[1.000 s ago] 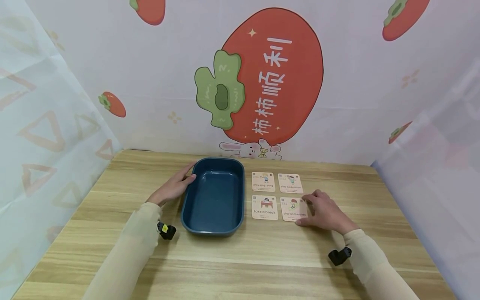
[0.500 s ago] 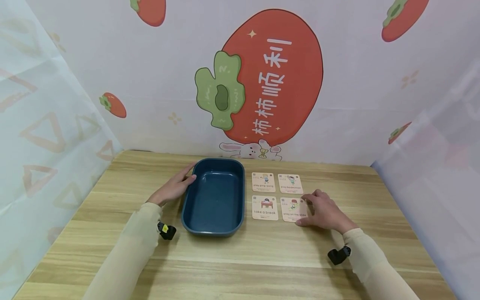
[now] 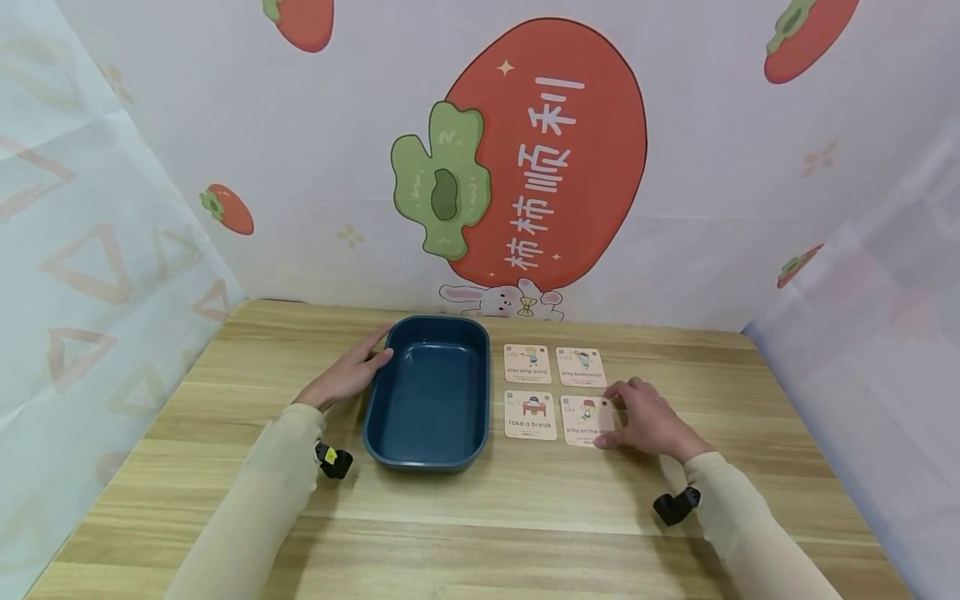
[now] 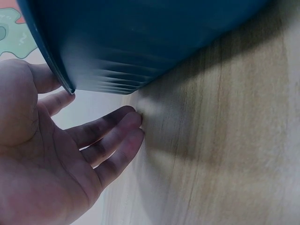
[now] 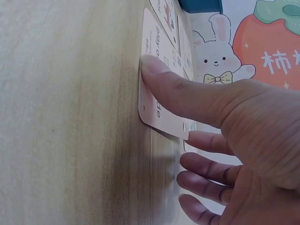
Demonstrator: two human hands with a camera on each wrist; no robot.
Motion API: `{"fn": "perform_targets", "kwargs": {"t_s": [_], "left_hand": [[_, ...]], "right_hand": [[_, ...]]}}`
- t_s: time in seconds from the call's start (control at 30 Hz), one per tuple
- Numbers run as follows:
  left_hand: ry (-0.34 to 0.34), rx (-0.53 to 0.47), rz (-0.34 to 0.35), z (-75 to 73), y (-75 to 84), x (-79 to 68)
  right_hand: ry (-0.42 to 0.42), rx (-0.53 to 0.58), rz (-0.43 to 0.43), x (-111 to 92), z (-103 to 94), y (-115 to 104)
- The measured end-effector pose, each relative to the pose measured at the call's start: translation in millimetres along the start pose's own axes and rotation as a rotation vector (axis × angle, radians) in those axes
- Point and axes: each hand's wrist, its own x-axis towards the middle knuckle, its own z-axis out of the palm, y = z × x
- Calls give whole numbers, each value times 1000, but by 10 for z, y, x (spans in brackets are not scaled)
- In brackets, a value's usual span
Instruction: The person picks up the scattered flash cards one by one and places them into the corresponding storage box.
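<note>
In the head view, a dark blue rectangular tub (image 3: 429,463) stands on the table, with my left hand (image 3: 347,377) at its left rim. The thumb laps over the rim; in the left wrist view the other fingers extend below it, along the outer side. My right hand (image 3: 651,419) pinches the "play on the slide" card (image 3: 583,417), the nearer right one in a block of square picture cards. Seen from the right wrist, the thumb (image 5: 161,77) presses on the card's face and a finger meets its edge, which stands slightly off the wood.
Beside the held card lie the "take a break" card (image 3: 530,423), the "play ping-pong" card (image 3: 527,371) and the "play badminton" card (image 3: 581,373). Behind the wooden table (image 3: 465,550) hangs a printed cloth (image 3: 697,158), with cloth walls on both sides.
The right thumb has moved a little left, further onto the "play on the slide" card, and that card has shifted slightly toward me. The left hand and tub stay put.
</note>
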Motion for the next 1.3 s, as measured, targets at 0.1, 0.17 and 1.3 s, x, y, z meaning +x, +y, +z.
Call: {"fn": "perform_targets", "kwargs": {"t_s": [0.1,0.17,1.3], "left_hand": [[2,-3,1,1,1,2],[2,-5,1,0,0,2],[0,-4,0,6,-32,21]], "right_hand": [[9,20,8,1,-5,12],[20,38,2,-11,-20,7],[28,230,-172,-93,-278,99]]}}
